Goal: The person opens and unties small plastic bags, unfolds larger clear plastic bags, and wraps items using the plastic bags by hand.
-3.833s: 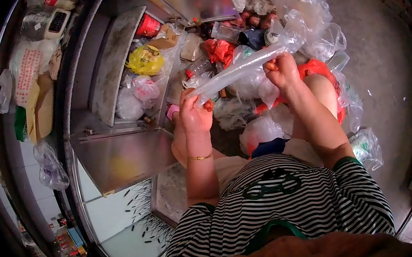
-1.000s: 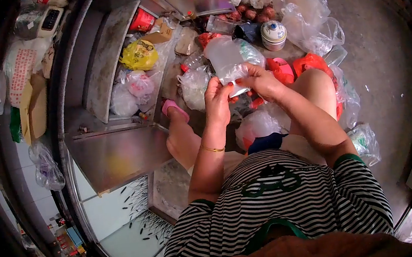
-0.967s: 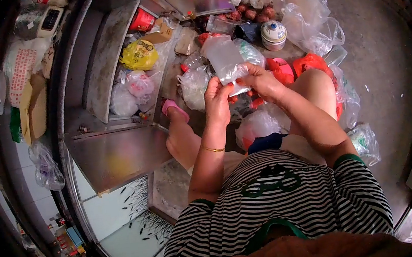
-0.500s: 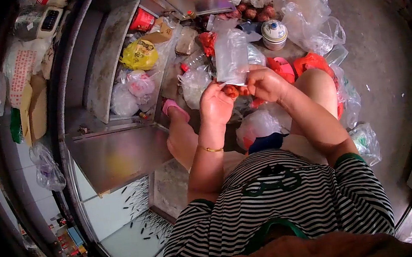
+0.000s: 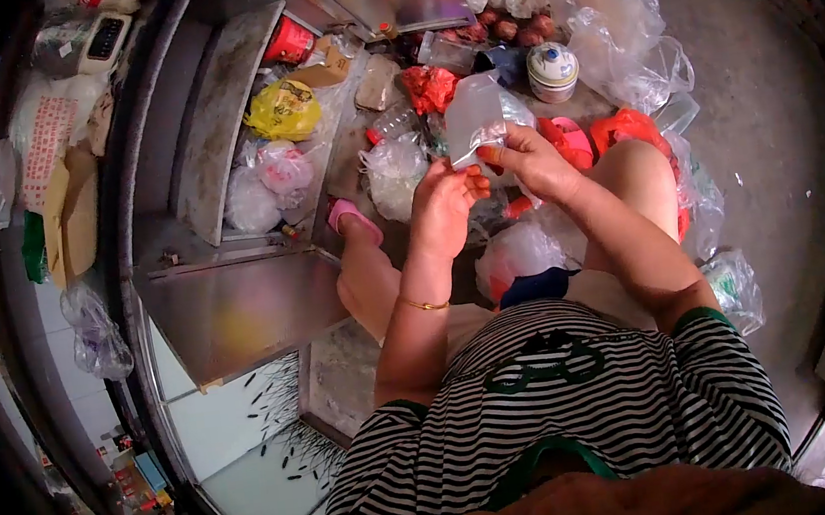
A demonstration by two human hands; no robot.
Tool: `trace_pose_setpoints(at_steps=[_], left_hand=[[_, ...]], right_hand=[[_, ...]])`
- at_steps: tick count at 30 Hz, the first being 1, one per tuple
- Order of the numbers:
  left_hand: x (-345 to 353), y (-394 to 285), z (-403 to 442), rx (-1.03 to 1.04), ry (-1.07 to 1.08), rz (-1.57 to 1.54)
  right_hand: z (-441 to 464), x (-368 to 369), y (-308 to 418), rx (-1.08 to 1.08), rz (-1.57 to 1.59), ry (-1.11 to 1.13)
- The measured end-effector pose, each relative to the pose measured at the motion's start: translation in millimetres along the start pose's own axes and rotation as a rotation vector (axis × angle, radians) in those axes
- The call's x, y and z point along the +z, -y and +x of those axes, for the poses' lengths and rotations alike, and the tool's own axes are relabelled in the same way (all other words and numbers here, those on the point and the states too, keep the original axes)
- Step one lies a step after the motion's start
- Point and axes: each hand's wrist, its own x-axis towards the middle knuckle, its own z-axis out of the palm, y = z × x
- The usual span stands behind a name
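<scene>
Seen from above, a person in a striped shirt has both hands in front of them. The right hand pinches the lower end of a flat piece of clear plastic, held above a floor littered with bags. The left hand is half-curled at its corner; whether it grips cannot be told. A lidded jar stands beyond.

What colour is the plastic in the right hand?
Translucent whitish; the plastic shows best in the head view.
</scene>
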Motion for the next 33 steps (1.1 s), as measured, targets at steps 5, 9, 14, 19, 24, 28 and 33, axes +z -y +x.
trace_pose_setpoints(at_steps=[5,9,14,19,24,28,33], left_hand=[[7.6,-2.1,0.7,0.079,-0.046,0.204],[12.8,-0.3,2.0,0.172,-0.084,0.334],[14.6,0.6,4.0,0.155,-0.142,0.230],[0.8,2.3,7.0,0.056,0.006,-0.163],[-1.6,-7.9,6.8,0.034,0.197,-0.198],[-5.0,-0.2,6.4,0.080,0.135,-0.073],[0.6,3.7,2.2,0.101,-0.036,0.195]], right_hand=[[-5.4,7.3,13.0,0.095,0.027,0.001],[-3.7,6.2,7.9,0.117,0.046,-0.023],[-1.2,4.2,1.6,0.171,0.247,-0.030],[-1.0,14.4,-1.6,0.239,0.641,-0.236],[2.6,-8.5,-0.1,0.015,0.507,0.350],[-3.6,0.4,9.1,0.030,0.305,0.216],[0.1,0.4,-9.0,-0.030,0.027,-0.040]])
